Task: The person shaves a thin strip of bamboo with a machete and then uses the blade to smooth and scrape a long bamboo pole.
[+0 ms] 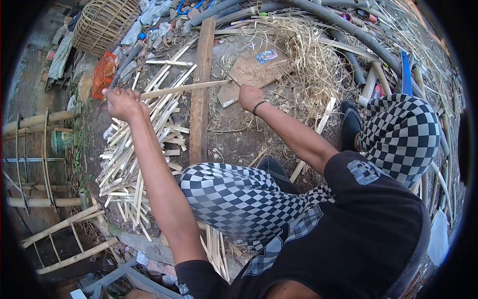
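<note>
Left hand (124,103): fingers clamped on flat, pale bamboo strip (186,88). Right hand (251,98): fingers curled together near other end, contents unclear. Rough wooden plank (200,114) underneath.

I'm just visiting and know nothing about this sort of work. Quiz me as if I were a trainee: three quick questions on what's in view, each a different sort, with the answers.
1. Multiple choice: where is the dark band?
A) on the wrist of the left hand
B) on the wrist of the right hand
C) around the long plank

2. True or false: the pale strip held in the left hand stops short of the long plank.

3. Fill in the blank: the crate near the woven basket is coloured ____.

Key: 1. B. 2. False; the strip reaches across the plank. 3. Orange.
</note>
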{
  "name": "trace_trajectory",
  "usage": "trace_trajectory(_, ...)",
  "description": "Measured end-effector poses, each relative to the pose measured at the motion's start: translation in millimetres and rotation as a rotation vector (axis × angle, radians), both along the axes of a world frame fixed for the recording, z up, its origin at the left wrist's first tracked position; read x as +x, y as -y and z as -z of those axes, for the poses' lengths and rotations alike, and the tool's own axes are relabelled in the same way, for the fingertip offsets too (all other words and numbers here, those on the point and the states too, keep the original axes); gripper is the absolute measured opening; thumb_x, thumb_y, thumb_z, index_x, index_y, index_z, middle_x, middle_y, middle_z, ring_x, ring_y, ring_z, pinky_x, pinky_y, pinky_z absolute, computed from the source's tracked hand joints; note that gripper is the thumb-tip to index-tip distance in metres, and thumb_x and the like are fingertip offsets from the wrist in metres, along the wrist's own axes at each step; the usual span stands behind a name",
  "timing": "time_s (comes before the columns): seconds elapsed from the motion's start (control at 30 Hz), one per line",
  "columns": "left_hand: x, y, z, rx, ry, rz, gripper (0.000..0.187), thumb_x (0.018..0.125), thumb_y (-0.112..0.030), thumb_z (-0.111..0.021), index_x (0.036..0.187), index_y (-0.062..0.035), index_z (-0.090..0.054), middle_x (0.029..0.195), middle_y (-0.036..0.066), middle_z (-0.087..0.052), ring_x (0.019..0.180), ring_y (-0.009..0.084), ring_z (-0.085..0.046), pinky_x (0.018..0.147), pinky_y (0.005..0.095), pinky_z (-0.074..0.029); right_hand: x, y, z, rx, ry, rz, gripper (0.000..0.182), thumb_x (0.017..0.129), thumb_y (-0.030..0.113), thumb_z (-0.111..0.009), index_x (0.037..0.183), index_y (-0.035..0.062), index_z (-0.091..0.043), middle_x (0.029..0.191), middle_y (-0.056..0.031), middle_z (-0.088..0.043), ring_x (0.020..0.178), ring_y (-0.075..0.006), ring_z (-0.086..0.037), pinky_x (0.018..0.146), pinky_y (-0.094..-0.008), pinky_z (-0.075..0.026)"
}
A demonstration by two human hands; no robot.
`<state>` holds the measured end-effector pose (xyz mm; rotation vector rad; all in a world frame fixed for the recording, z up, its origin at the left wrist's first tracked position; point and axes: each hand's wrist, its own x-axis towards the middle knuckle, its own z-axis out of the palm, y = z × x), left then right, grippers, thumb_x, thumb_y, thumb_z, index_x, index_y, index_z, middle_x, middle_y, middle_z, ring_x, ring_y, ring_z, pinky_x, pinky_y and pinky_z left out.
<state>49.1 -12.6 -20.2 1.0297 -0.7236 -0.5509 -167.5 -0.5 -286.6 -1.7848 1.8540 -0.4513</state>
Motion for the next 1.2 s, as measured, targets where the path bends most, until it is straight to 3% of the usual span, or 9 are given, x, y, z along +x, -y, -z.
trace_trajectory(0.13,-10.8,1.5,-12.8,-0.029,0.05,0.056,0.047,0.106,-0.038,-0.041,0.066,-0.0134,-0.034,0.051,-0.004,-0.026,0.038,0.0086,-0.022,0.038,0.0285,-0.018,17.5,-31.1,-48.5,-0.078,0.089,-0.026,0.025,0.086,0.008,-0.053,0.11,0.0023,-0.057,0.092,-0.0276,-0.068,0.091,-0.0433,-0.068,0.076,-0.0528,-0.054)
trace_trajectory(0.33,2.3,-3.0,-6.3,-0.059,0.024,0.213,0.047,0.104,-0.038,-0.045,0.066,-0.0147,-0.034,0.05,-0.004,-0.023,0.038,0.0086,-0.019,0.039,0.0281,-0.018,-1.6,-35.2,50.9,0.025,0.09,0.217,0.025,0.09,0.008,-0.05,0.112,0.0016,-0.059,0.09,-0.0238,-0.07,0.087,-0.0392,-0.07,0.078,-0.0515,-0.054)
trace_trajectory(0.47,10.9,-6.5,-6.0,-0.073,-0.007,0.412,0.049,0.103,-0.042,-0.048,0.064,-0.0157,-0.035,0.05,-0.005,-0.022,0.039,0.0087,-0.014,0.041,0.0284,-0.016,-36.9,-36.3,52.8,0.027,0.035,0.113,0.026,0.094,0.012,-0.049,0.116,0.0009,-0.059,0.091,-0.0237,-0.07,0.082,-0.0401,-0.071,0.078,-0.0511,-0.054)
trace_trajectory(0.53,14.5,-11.7,-5.8,-0.067,-0.015,0.553,0.052,0.102,-0.046,-0.049,0.062,-0.0162,-0.035,0.047,-0.006,-0.018,0.041,0.0092,-0.009,0.043,0.0289,-0.013,-45.7,-37.2,50.3,0.247,0.498,0.141,0.027,0.099,0.019,-0.049,0.117,0.0012,-0.058,0.083,-0.0193,-0.07,0.067,-0.0334,-0.069,0.067,-0.0469,-0.056)
trace_trajectory(0.57,15.4,-12.5,-5.8,-0.07,-0.015,0.552,0.052,0.102,-0.046,-0.049,0.062,-0.0162,-0.035,0.047,-0.006,-0.018,0.041,0.0092,-0.009,0.043,0.0289,-0.013,-46.6,-38.5,49.0,0.244,0.497,0.139,0.027,0.099,0.019,-0.049,0.117,0.0012,-0.058,0.083,-0.0193,-0.07,0.067,-0.0334,-0.069,0.067,-0.0469,-0.056)
trace_trajectory(0.63,18.2,-14.4,-5.7,-0.079,-0.037,0.642,0.054,0.101,-0.05,-0.048,0.061,-0.0155,-0.035,0.046,-0.006,-0.016,0.042,0.0092,-0.008,0.044,0.0289,-0.012,-43.9,-39.3,51.5,0.424,0.961,0.231,0.024,0.105,0.025,-0.048,0.111,0.003,-0.056,0.075,-0.0071,-0.062,0.056,-0.0141,-0.059,0.049,-0.0315,-0.048)
trace_trajectory(1.0,18.3,-13.2,-2.7,-0.055,-0.006,0.621,0.053,0.102,-0.048,-0.047,0.062,-0.0155,-0.034,0.047,-0.006,-0.016,0.041,0.009,-0.008,0.043,0.0293,-0.012,-28.5,-33.8,33.3,0.764,1.334,0.347,0.027,0.107,0.036,-0.042,0.097,0.0108,-0.045,0.062,0.0027,-0.042,0.046,-0.0077,-0.04,0.037,-0.0271,-0.037)
trace_trajectory(1.1,15.5,-13.6,-5.7,-0.06,0.005,0.61,0.052,0.103,-0.046,-0.046,0.062,-0.0156,-0.034,0.047,-0.006,-0.015,0.041,0.009,-0.009,0.043,0.0295,-0.012,-28.4,-47.5,-0.2,0.683,1.252,0.135,0.028,0.107,0.037,-0.041,0.095,0.0112,-0.043,0.061,0.0033,-0.041,0.045,-0.0075,-0.038,0.038,-0.0276,-0.037)
trace_trajectory(1.2,13.6,-15.7,-6.7,-0.06,0.016,0.593,0.052,0.102,-0.045,-0.048,0.062,-0.0154,-0.034,0.047,-0.006,-0.016,0.041,0.0089,-0.009,0.043,0.0296,-0.012,-18.2,-45.2,15.7,0.676,1.267,0.266,0.03,0.107,0.038,-0.04,0.093,0.0119,-0.041,0.061,0.0035,-0.041,0.045,-0.008,-0.038,0.038,-0.0282,-0.036)
